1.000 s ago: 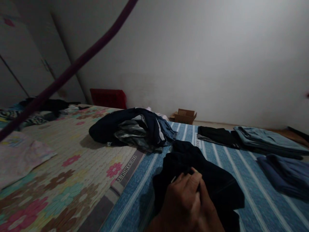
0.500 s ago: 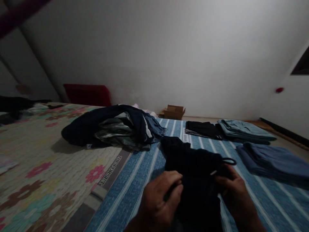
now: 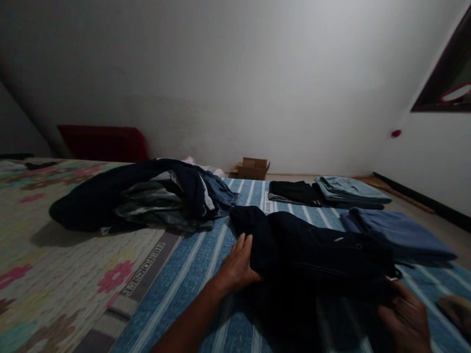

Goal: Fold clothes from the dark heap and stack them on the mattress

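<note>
A dark navy pair of trousers [image 3: 324,250] lies stretched across the striped sheet in front of me, one pocket with a small pale mark showing on top. At its right end, my right hand [image 3: 406,309] is closed on the waist edge, by a dark drawstring loop. My left hand [image 3: 239,264] rests on the left part of the cloth, its fingers stretched out and thumb apart. The lower part of the trousers is very dark, so its folds are hard to make out.
A heap of loose clothes [image 3: 158,196] sits left of the trousers. Folded black clothes [image 3: 294,192], folded light-blue clothes [image 3: 349,189] and folded blue trousers [image 3: 397,233] lie on the right. A cardboard box [image 3: 253,168] stands by the wall.
The trousers have been spread out sideways to the right. My right hand has moved right with the waist edge; my left hand has gone from a closed grip to lying on the cloth.
</note>
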`<state>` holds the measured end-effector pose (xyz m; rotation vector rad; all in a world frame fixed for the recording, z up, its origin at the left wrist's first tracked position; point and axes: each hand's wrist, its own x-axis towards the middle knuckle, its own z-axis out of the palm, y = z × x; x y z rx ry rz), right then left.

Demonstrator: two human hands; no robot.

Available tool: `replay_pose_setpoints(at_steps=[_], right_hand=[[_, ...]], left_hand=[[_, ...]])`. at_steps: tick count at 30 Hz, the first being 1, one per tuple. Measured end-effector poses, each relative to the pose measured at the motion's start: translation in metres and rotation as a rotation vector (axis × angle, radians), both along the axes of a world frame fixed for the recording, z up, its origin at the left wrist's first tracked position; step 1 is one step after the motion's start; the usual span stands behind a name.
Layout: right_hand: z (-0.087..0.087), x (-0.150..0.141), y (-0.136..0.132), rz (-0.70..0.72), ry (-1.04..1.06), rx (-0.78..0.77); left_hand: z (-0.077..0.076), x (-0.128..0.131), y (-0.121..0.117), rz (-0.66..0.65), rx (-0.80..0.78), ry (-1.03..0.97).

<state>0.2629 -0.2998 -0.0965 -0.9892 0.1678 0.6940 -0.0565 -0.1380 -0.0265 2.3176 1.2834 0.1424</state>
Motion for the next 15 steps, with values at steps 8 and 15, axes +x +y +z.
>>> replay_pose_setpoints(at_steps=[8,15], right_hand=[[-0.017,0.01,0.003,-0.025,-0.041,0.027],[-0.03,0.011,0.007,0.043,-0.208,0.116]], left_hand=[[-0.005,0.015,0.075,-0.027,0.026,0.092],[-0.006,0.031,0.096,-0.174,-0.038,0.079]])
